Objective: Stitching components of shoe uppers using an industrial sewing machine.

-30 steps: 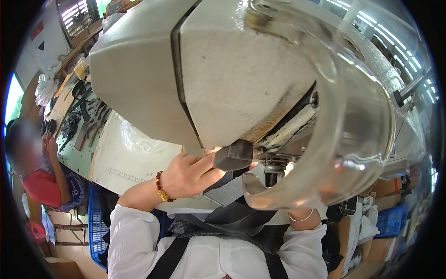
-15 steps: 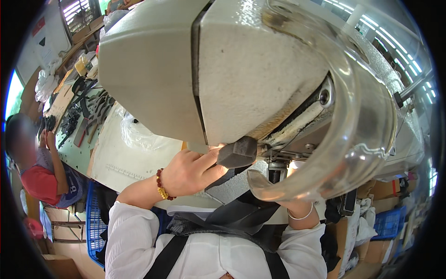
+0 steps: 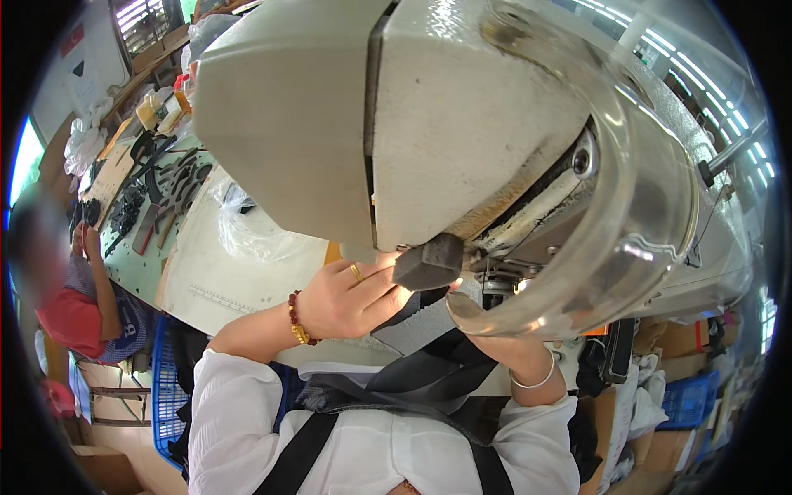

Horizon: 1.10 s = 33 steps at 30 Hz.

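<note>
A large off-white sewing machine head (image 3: pixel 470 124) fills the upper middle. My left hand (image 3: pixel 346 299), with a ring and a beaded bracelet, reaches under it from the left. Its fingers are bent close together, their tips hidden behind a dark grey foam-like block (image 3: pixel 429 262). Beside them a dark strip of material (image 3: pixel 400 312) runs beneath the machine. My right hand (image 3: pixel 495 346) comes in from the right near the needle area, mostly hidden behind a clear curved guard (image 3: pixel 643 247). Black fabric (image 3: pixel 433 367) hangs between my forearms toward my lap.
A crumpled clear plastic bag (image 3: pixel 256 231) lies on the pale table (image 3: pixel 194 280) to the left. Farther left, a person (image 3: pixel 82 289) sits at a green bench with dark pieces (image 3: pixel 177 186). Blue baskets (image 3: pixel 169 396) stand low on both sides.
The machine appears shifted slightly right in view. My left hand has turned a little, so its ring now shows. My right forearm shows more below the guard.
</note>
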Tool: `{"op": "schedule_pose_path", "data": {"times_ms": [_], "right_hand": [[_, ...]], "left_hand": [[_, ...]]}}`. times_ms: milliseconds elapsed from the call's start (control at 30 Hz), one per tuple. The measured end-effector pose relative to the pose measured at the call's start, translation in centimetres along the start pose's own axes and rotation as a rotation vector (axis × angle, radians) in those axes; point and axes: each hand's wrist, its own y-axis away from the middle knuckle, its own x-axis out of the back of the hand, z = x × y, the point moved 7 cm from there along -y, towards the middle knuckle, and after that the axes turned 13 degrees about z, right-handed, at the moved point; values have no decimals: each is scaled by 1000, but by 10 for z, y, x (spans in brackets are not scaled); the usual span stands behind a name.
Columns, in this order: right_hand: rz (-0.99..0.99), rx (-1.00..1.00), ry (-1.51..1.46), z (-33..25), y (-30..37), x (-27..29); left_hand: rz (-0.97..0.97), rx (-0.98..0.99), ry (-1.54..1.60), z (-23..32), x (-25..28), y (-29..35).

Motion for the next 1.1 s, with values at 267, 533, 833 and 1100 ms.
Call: {"op": "schedule_pose_path", "data": {"times_ms": [267, 533, 833, 1100], "right_hand": [[123, -843, -1516, 30, -9, -13], [160, -684, -1356, 31, -20, -1], [-48, -1379, -2280, 2, 1, -34], [67, -633, -1140, 16, -22, -12]], "left_hand": [[71, -15, -31, 2, -10, 12], [-9, 92, 89, -7, -12, 20], [-43, 31, 31, -5, 1, 2], [-64, 44, 0, -5, -5, 11]]}}
